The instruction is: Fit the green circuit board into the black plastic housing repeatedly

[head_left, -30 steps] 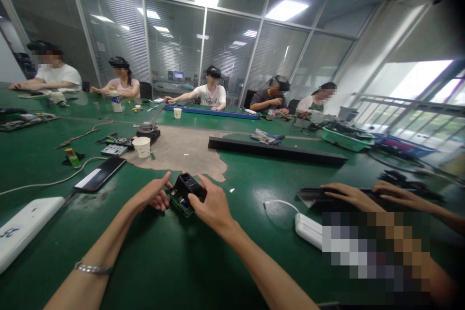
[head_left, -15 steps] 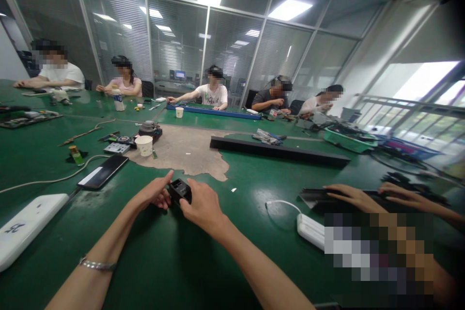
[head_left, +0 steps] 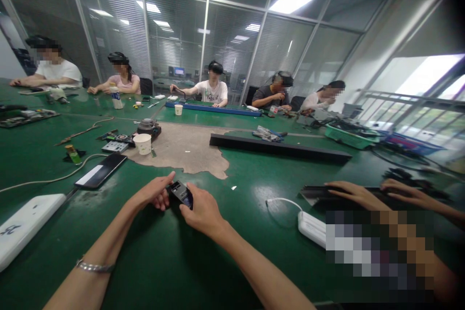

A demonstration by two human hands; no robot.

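Small black boxy plastic device (head_left: 180,194): nearer than, and right of, white paper cup (head_left: 142,144). Right hand (head_left: 202,207) curled round it; left hand (head_left: 157,194) half-curled alongside, hold unclear.

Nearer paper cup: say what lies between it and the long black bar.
Head view: a tan tabletop patch, with a small white scrap on it and a small green piece beside the cup.
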